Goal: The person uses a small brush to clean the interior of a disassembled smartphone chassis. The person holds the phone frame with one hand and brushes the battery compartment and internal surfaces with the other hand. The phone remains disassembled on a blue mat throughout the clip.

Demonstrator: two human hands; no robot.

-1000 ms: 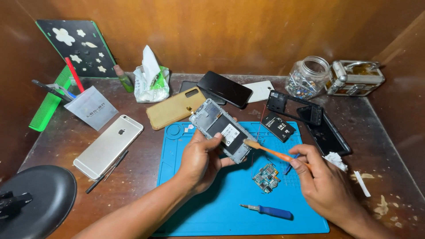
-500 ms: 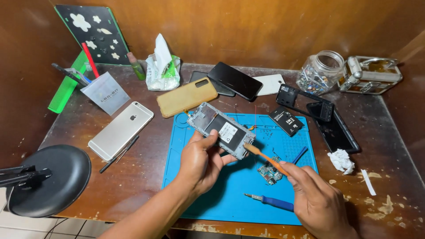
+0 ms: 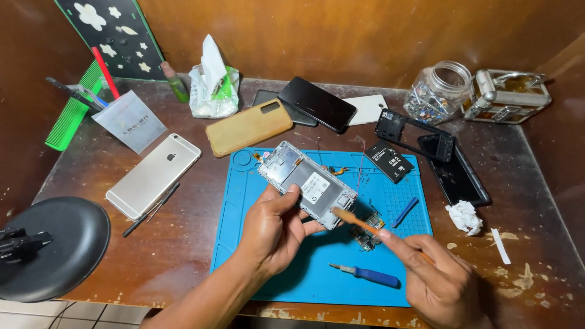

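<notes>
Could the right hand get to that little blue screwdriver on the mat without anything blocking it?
Probably yes. The blue screwdriver lies bare on the blue mat, just left of the right hand, with nothing between them. But that hand is holding an orange stick, so its grip is taken.

Only the person's two forearms and hands show, and both are bare. The left hand (image 3: 275, 233) comes with a long stretch of forearm uncovered all the way to the bottom edge of the view; no sleeve, cuff, glove, watch, ring or band appears on it. The right hand (image 3: 443, 284) shows just past the wrist, likewise uncovered. Fingernails are short and plain, with no polish visible. Nothing worn is in sight on either arm.
</notes>
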